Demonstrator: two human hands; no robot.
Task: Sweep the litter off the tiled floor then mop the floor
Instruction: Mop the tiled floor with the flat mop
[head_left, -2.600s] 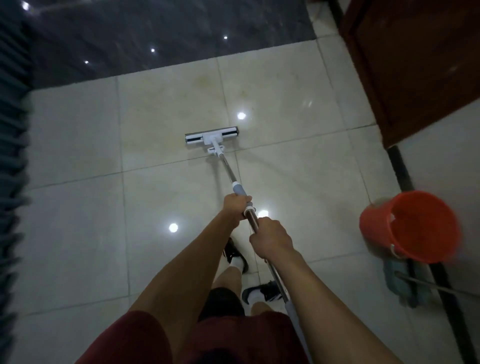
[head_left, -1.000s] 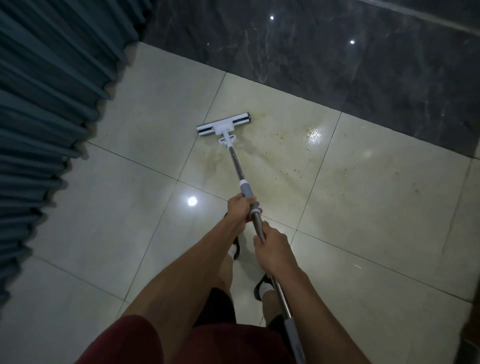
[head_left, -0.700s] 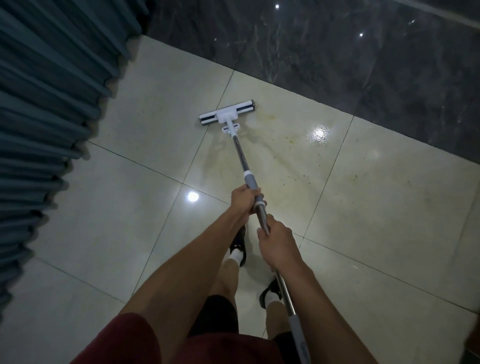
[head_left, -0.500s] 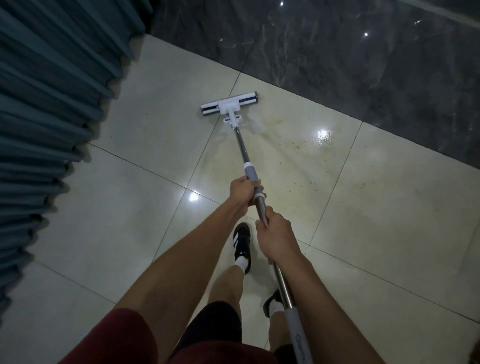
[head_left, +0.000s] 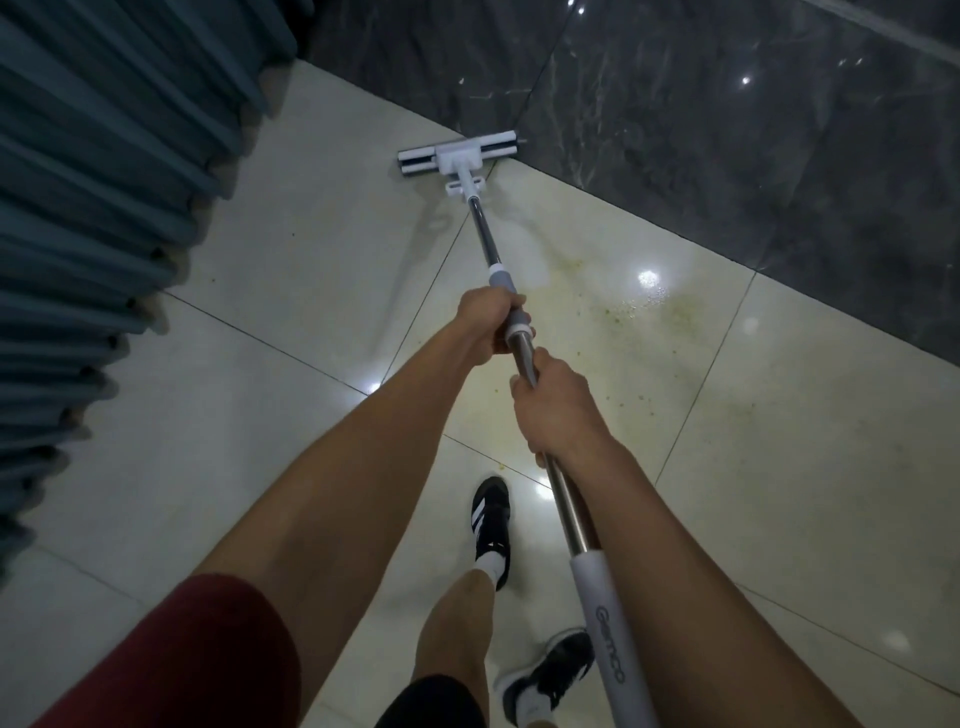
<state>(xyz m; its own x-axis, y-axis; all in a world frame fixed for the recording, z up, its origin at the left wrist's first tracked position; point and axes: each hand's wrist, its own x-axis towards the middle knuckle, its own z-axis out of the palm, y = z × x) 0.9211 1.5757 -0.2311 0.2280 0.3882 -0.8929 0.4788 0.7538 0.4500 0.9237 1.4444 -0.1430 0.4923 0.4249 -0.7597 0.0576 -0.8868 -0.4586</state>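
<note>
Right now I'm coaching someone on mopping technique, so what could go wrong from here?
1. The mop head sits at the dark marble wall; another push would likely knock it.
2. Yellowish specks lie to the right of the mop's line and may be missed.
3. The wet, shiny tile is slippery, and the forward shoe stands close to it.
4. The curtain hem reaches the floor and could get wet on a leftward stroke.

White mop head (head_left: 458, 155), cream floor (head_left: 779, 441), teal curtain (head_left: 93, 208).
</note>
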